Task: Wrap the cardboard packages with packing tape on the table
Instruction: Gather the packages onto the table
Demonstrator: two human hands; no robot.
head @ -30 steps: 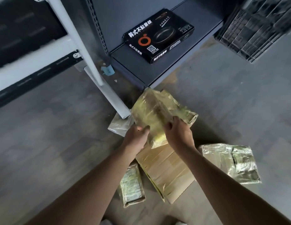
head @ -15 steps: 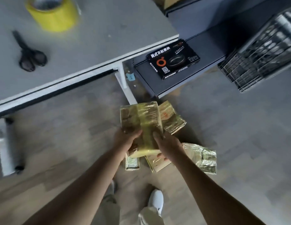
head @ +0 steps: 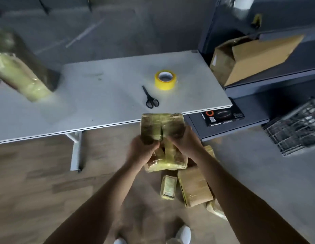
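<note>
I hold a tape-wrapped cardboard package in front of the table's near edge, with a second wrapped package just under it. My left hand grips the left side and my right hand grips the right side. On the grey table stand a yellow roll of packing tape and black scissors. A large wrapped package lies at the table's left end.
Several wrapped packages lie on the wooden floor by my feet. To the right stands a dark shelf with an open cardboard box and a black product box. A wire basket sits far right.
I have stood up, lifting the wrapped packages from the floor to the height of the table edge. The view rose, so the tape, scissors and whole table now show.
</note>
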